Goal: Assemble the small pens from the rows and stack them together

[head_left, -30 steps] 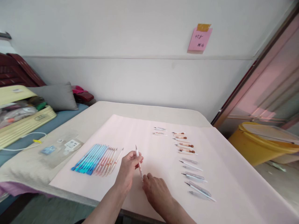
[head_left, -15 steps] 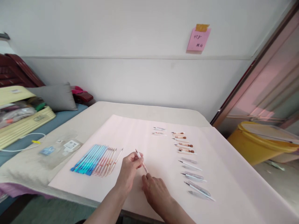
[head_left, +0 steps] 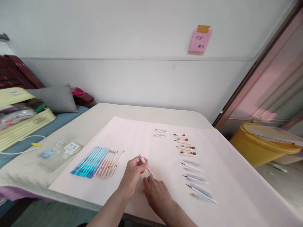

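A slim white pen with pinkish markings is pinched in my left hand, its dark tip slanting up and to the left. Just below the pen's lower end is my right hand, fingers curled inward; what they hold, if anything, is hidden. To the left lies a row of blue pens beside several pink and white pens. On the right, pen refills with dark tips lie among clear, pale pen parts. Brown-ended pen parts lie farther back.
A pale sheet covers much of the table. Clear plastic packaging lies at its left. Beyond are a yellow case and a grey pillow. A yellow bin stands at right; a pink note hangs on the wall.
The left hand and its pen have shifted slightly right and down. More of the pen's lower end now shows above the right hand, which has barely moved.
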A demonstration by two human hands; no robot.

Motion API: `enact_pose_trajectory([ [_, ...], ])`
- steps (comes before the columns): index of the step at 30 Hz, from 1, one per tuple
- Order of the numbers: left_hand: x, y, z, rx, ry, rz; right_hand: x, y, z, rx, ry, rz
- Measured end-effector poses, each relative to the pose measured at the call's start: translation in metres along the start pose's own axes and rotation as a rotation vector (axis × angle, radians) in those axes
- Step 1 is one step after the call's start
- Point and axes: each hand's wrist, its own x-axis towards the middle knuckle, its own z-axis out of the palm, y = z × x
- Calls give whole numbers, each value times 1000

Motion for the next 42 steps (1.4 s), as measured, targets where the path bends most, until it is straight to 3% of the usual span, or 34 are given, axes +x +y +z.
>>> enact_pose_trajectory([
  [4,-2,1,2,-7,-28,-65,0,1,-1,18,-12,-5],
  [9,3,0,-4,-17,50,-3,-1,1,1,12,-15,2],
  [19,23,9,-38,-134,293,8,0,1,-1,-3,-18,-3],
  [27,36,21,-72,-174,326,0,-1,1,3,-1,-6,-3],
  [30,43,28,-90,-7,393,78,-1,1,3,7,-14,-4],
  [34,53,29,-109,458,440,153,-1,1,5,21,-10,-8],
  [38,59,20,-108,880,299,80,-2,2,5,29,-8,-5],
  [42,62,13,-98,1157,172,13,-1,2,3,28,-19,-4],
])
